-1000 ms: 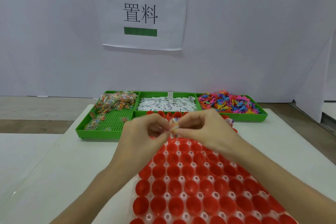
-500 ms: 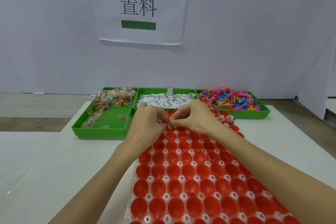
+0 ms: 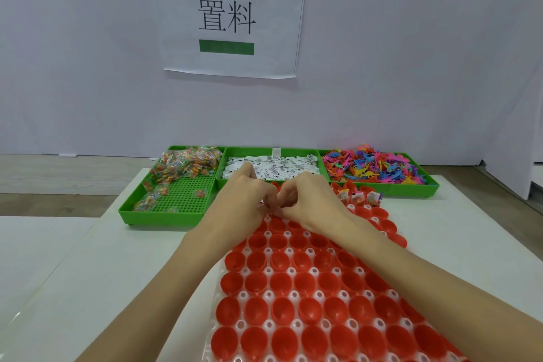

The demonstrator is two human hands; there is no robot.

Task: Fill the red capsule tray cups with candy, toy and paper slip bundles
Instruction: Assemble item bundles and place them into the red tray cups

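A red capsule tray (image 3: 296,297) with several rows of open red cups lies on the white table. My left hand (image 3: 244,203) and my right hand (image 3: 308,203) meet over its far rows, fingers curled together, pinching a small bundle (image 3: 271,206) that is mostly hidden between them. A few filled cups (image 3: 360,197) with wrapped bundles sit at the tray's far right. Behind stand three green trays: candy packets (image 3: 188,163), white paper slips (image 3: 276,169), coloured plastic toys (image 3: 376,167).
A paper sign (image 3: 226,15) with green tape hangs on the white backdrop. The left green tray (image 3: 176,206) has a perforated floor partly bare. White table surface (image 3: 102,273) lies left of the capsule tray; floor shows beyond the table edges.
Both hands have moved away from me and lower, from above the tray's middle rows down to its far rows, still pinching the bundle together.
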